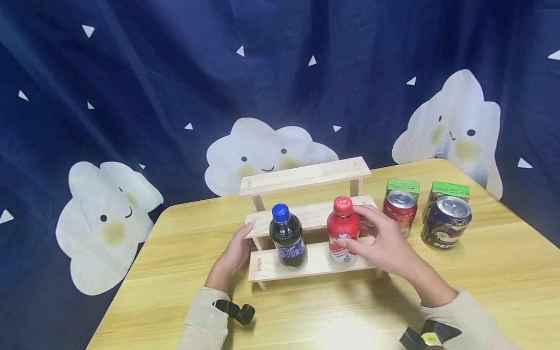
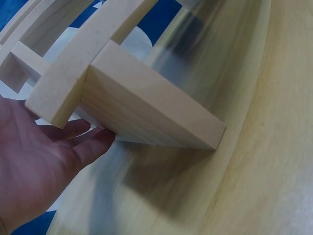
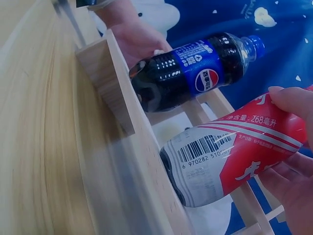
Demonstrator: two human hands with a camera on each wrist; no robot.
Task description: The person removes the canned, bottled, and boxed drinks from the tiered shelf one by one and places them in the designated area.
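Observation:
A three-step pale wooden rack (image 1: 306,173) stands on the table. On its lowest step is a dark cola bottle (image 1: 286,238) with a blue cap and blue label, upright. Right of it, a red-and-white bottle (image 1: 343,226) with a red cap is over the same step, its base at the board in the right wrist view. My right hand (image 1: 387,240) grips this bottle from the right, thumb in front and fingers behind. My left hand (image 1: 234,255) rests at the rack's left side, its loosely extended fingers (image 2: 100,142) against the side panel under a step.
Right of the rack stand a red cola can (image 1: 400,211) and a dark blue Pepsi can (image 1: 446,223). Behind them are two green-topped boxes (image 1: 403,185). A dark blue curtain (image 1: 271,73) with cloud faces hangs behind the wooden table (image 1: 183,243).

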